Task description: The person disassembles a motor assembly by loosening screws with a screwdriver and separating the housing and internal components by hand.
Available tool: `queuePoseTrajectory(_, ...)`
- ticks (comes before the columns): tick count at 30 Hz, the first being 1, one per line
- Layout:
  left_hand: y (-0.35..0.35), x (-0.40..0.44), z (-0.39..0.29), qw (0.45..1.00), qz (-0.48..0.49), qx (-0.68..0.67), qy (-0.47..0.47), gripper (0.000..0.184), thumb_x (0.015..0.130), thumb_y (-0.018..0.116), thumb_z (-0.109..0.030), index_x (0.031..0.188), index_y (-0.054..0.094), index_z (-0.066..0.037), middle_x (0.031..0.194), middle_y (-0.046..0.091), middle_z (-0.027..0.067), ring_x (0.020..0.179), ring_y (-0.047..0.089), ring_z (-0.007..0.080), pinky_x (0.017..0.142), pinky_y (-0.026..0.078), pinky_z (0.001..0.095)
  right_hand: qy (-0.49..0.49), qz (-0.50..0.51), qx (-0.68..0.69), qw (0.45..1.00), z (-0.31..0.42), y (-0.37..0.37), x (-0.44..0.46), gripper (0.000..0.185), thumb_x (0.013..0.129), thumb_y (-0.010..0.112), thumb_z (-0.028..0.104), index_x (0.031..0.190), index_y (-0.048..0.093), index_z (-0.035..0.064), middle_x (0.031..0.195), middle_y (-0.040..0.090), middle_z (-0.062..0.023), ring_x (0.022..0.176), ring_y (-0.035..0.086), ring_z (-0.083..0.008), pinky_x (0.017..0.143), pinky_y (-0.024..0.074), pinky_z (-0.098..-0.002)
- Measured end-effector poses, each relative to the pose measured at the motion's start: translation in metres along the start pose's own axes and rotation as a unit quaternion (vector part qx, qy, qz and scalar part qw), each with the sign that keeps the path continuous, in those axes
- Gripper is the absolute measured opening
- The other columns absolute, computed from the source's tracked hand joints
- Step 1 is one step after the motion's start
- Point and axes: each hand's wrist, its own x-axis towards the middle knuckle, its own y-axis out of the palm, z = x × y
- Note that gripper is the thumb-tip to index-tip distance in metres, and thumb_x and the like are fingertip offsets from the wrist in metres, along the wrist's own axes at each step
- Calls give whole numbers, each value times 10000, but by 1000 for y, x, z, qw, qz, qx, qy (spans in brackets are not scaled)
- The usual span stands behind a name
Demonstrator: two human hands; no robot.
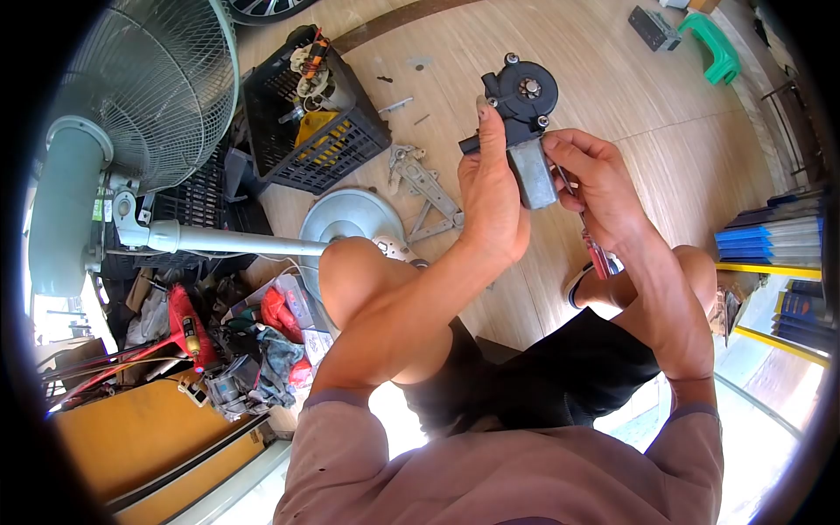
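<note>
A car window motor [531, 173] with a round black gear housing and a silver metal body is held up in front of me. My left hand [492, 188] is closed around its left side, the thumb pressed against the black housing. At the motor's right side, the fingertips of my right hand [599, 179] touch or nearly touch the housing. A screwdriver [597, 255] with a reddish handle is gripped in that hand, the handle pointing down toward my knee. Its tip is hidden behind the fingers. On the floor to the left lies a metal window regulator bracket [429, 194].
A black plastic crate [350, 144] with tools and parts stands left of the bracket. A fan [153, 96] on a round base [350, 214] is farther left. Clutter and a red jack [188, 324] lie lower left. A green stool [713, 48] and a shelf of booklets [770, 241] are right.
</note>
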Motion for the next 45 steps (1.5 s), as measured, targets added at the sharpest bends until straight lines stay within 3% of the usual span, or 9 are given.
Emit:
queuePoseTrajectory(8,3,-2,-2,1000,3,-17,5,552,1022,417,-543,1117,609,-34,966,675,96,871,641,210,729,531,379,-8,-27,-53,998,6,3,-5,190,937,627,207,1011,708,52,834,624,36,650,489,-41,501,307,-193)
queuePoseTrajectory(26,4,-3,-4,1000,7,-12,-4,551,1026,393,-551,1109,600,-46,948,661,87,840,620,202,700,520,381,-16,-26,-31,999,2,0,0,167,950,615,171,1007,692,34,847,612,0,643,518,-66,453,308,-187)
queuePoseTrajectory(45,-2,0,-1,1000,1,-16,-14,527,1029,395,-544,1152,600,-74,1023,654,67,917,614,187,809,503,369,-12,-21,-46,999,6,2,-2,123,896,626,143,949,677,44,810,587,15,627,491,-53,472,295,-190)
